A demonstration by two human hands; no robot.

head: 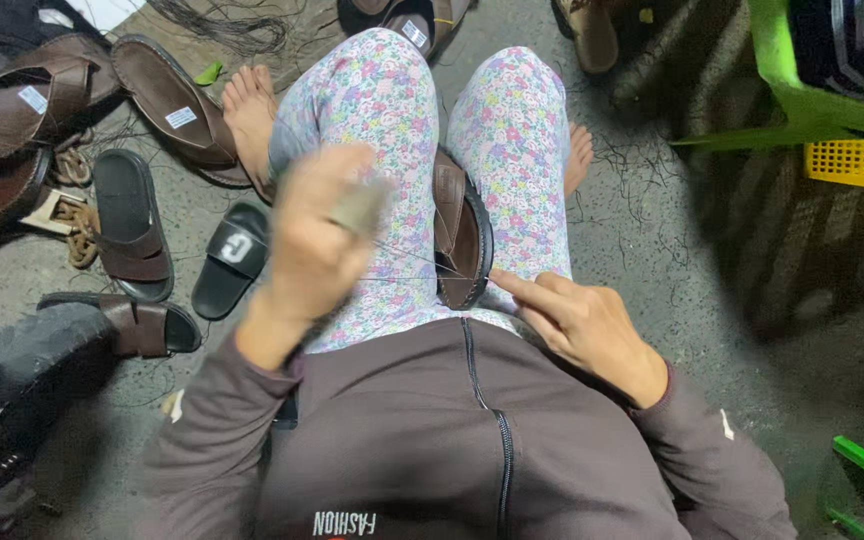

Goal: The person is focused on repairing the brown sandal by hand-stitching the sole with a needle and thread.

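A brown sandal [460, 232] stands on edge, wedged between my knees in flowered trousers. My left hand [317, 235] is raised over my left thigh, blurred, closed around a small greyish tool; a thin thread [407, 262] runs from it to the sandal's sole edge. My right hand [577, 320] rests on my right thigh beside the sandal, its forefinger stretched to the sole's near end where the thread meets it.
Several brown sandals [167, 100] and a black slide [232, 258] lie on the concrete floor at left, with loose thread scraps. A green plastic stool [812, 100] and a yellow basket [857, 165] stand at upper right. Dark footwear lies at lower left.
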